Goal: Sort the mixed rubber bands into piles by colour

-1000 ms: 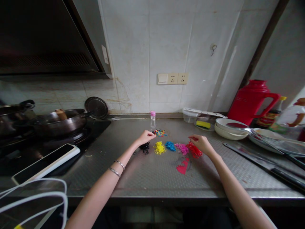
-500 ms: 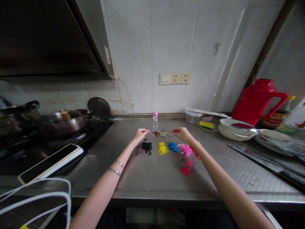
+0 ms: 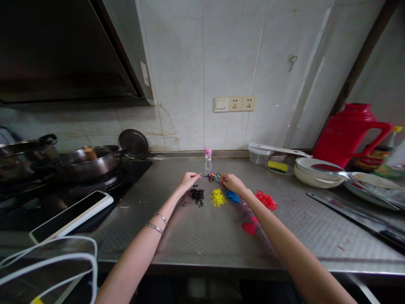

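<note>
In front of the bottle [image 3: 208, 163], the mixed bands [image 3: 213, 177] are reached by the curled right hand [image 3: 233, 183], its grip unclear, while to the bottle's front left the left hand [image 3: 189, 180] is held pinched, any contents too small to tell.

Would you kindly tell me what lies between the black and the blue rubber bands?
A pile of yellow rubber bands lies between them in the head view.

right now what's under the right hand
Multicoloured bands show at the tips of the right hand, blue bands beside its wrist; anything directly beneath is covered.
</note>
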`<state>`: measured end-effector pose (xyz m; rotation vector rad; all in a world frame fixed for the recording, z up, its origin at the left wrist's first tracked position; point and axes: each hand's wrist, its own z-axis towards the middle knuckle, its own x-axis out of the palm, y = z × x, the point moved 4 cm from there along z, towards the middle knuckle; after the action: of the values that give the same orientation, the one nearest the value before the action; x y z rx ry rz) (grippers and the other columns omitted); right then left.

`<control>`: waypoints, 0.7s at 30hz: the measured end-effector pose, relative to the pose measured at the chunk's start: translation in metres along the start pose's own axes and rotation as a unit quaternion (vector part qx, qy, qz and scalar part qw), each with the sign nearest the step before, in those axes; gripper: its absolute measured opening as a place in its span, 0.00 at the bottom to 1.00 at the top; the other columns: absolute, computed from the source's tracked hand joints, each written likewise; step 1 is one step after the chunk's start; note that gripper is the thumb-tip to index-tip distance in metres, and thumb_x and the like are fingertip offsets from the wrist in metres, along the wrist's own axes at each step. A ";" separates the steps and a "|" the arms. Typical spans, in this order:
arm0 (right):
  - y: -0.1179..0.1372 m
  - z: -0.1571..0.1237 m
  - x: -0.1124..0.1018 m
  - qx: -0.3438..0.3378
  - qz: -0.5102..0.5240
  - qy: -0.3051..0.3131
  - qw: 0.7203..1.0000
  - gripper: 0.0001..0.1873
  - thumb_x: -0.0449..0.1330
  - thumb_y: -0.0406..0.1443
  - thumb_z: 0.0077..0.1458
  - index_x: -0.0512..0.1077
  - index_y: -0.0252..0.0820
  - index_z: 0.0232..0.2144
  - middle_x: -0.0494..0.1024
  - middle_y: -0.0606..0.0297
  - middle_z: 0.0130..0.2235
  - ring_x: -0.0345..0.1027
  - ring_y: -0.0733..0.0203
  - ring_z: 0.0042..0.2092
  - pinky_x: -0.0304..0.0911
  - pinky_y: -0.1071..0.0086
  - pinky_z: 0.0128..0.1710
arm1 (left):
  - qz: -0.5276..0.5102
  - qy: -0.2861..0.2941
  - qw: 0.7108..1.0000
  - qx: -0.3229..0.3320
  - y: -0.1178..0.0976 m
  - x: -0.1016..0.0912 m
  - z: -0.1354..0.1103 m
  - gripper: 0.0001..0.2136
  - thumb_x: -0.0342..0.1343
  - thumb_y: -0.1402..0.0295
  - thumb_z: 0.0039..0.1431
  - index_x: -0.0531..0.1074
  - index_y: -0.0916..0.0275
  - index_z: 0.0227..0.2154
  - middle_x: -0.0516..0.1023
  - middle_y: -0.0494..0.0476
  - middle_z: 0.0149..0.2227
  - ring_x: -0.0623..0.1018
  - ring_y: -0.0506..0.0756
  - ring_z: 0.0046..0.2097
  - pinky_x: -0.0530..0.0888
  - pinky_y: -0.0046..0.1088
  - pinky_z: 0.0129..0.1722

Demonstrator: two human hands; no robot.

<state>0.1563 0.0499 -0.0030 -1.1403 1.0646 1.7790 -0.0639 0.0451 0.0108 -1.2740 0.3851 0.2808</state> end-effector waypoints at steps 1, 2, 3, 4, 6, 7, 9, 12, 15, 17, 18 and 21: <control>0.001 0.000 0.000 -0.001 0.000 0.000 1.000 0.16 0.51 0.31 0.49 0.70 0.43 0.40 0.73 0.59 0.43 0.65 0.61 0.43 0.57 0.75 0.38 | 0.001 0.000 1.000 0.000 0.000 0.000 0.000 0.18 0.51 0.57 0.47 0.75 0.70 0.27 0.66 0.51 0.17 0.61 0.46 0.20 0.57 0.22 0.21; 0.002 0.001 0.000 -0.003 -0.001 -0.001 1.000 0.15 0.51 0.31 0.49 0.70 0.43 0.40 0.73 0.60 0.43 0.66 0.62 0.42 0.57 0.75 0.37 | 0.001 0.000 1.000 0.001 -0.001 0.000 0.000 0.19 0.51 0.57 0.47 0.75 0.70 0.27 0.67 0.51 0.17 0.61 0.46 0.20 0.57 0.22 0.21; 0.003 0.001 0.000 -0.004 0.000 -0.002 1.000 0.14 0.51 0.31 0.50 0.71 0.44 0.39 0.73 0.60 0.42 0.66 0.62 0.41 0.57 0.75 0.36 | 0.002 -0.001 1.000 0.001 -0.001 0.000 -0.001 0.19 0.51 0.57 0.47 0.75 0.70 0.27 0.67 0.51 0.17 0.61 0.46 0.21 0.57 0.22 0.21; 0.003 0.001 0.000 -0.005 0.001 -0.004 1.000 0.14 0.52 0.31 0.50 0.71 0.44 0.39 0.74 0.60 0.42 0.66 0.62 0.41 0.57 0.75 0.36 | 0.003 0.000 1.000 0.001 -0.001 -0.001 -0.001 0.19 0.51 0.57 0.46 0.75 0.70 0.27 0.67 0.51 0.17 0.61 0.46 0.21 0.57 0.22 0.22; 0.002 0.001 -0.002 -0.009 0.006 -0.015 1.000 0.13 0.52 0.33 0.50 0.71 0.45 0.39 0.74 0.61 0.41 0.67 0.61 0.41 0.57 0.75 0.36 | 0.006 0.001 1.000 0.003 -0.002 -0.001 -0.001 0.19 0.51 0.57 0.46 0.75 0.70 0.27 0.66 0.51 0.17 0.61 0.46 0.21 0.57 0.22 0.22; 0.000 0.000 -0.004 -0.010 0.011 -0.024 1.000 0.13 0.53 0.33 0.50 0.71 0.45 0.39 0.74 0.61 0.41 0.67 0.61 0.41 0.58 0.75 0.36 | 0.007 0.002 1.000 0.005 -0.001 -0.001 -0.001 0.19 0.51 0.57 0.46 0.75 0.70 0.27 0.66 0.51 0.16 0.61 0.46 0.21 0.57 0.22 0.22; -0.007 -0.003 -0.010 -0.008 0.025 -0.045 0.999 0.15 0.53 0.32 0.49 0.71 0.45 0.40 0.75 0.61 0.41 0.67 0.61 0.41 0.58 0.75 0.36 | 0.011 0.004 1.000 0.010 0.000 -0.001 0.000 0.19 0.51 0.57 0.47 0.75 0.70 0.27 0.66 0.50 0.16 0.61 0.46 0.20 0.56 0.22 0.21; -0.024 -0.012 -0.021 -0.003 0.048 -0.074 0.996 0.16 0.53 0.31 0.47 0.72 0.42 0.39 0.76 0.60 0.38 0.68 0.61 0.38 0.59 0.75 0.35 | 0.014 0.003 1.000 0.015 0.004 0.001 0.002 0.18 0.51 0.57 0.47 0.75 0.70 0.27 0.66 0.50 0.16 0.61 0.46 0.20 0.56 0.22 0.21; -0.046 -0.024 -0.033 -0.003 0.067 -0.096 0.993 0.16 0.53 0.32 0.47 0.73 0.40 0.39 0.77 0.61 0.33 0.69 0.62 0.34 0.60 0.75 0.33 | 0.014 0.001 1.000 0.019 0.006 0.003 0.003 0.18 0.51 0.58 0.47 0.75 0.70 0.26 0.66 0.51 0.16 0.61 0.46 0.20 0.56 0.22 0.22; -0.059 -0.031 -0.040 0.001 0.080 -0.111 0.991 0.15 0.53 0.33 0.47 0.73 0.40 0.38 0.77 0.61 0.31 0.69 0.63 0.31 0.60 0.74 0.33 | 0.013 0.003 1.000 0.020 0.007 0.004 0.004 0.17 0.51 0.59 0.47 0.76 0.70 0.26 0.67 0.51 0.17 0.62 0.46 0.21 0.57 0.22 0.22; -0.064 -0.034 -0.042 0.003 0.086 -0.118 0.989 0.15 0.53 0.33 0.47 0.73 0.39 0.38 0.77 0.61 0.30 0.69 0.64 0.31 0.60 0.74 0.32 | 0.013 0.003 1.000 0.020 0.007 0.004 0.004 0.17 0.51 0.59 0.47 0.76 0.70 0.26 0.68 0.51 0.17 0.62 0.46 0.21 0.57 0.22 0.22; -0.072 -0.040 -0.049 0.008 0.099 -0.136 0.986 0.15 0.53 0.33 0.46 0.73 0.38 0.37 0.77 0.61 0.30 0.68 0.64 0.30 0.61 0.74 0.32 | 0.016 0.001 1.000 0.017 0.007 0.005 0.003 0.16 0.51 0.59 0.47 0.76 0.70 0.26 0.68 0.52 0.17 0.63 0.46 0.21 0.57 0.22 0.22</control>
<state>0.2490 0.0325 0.0155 -0.7735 1.0519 2.0095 -0.0615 0.0497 0.0032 -1.2352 0.4096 0.2984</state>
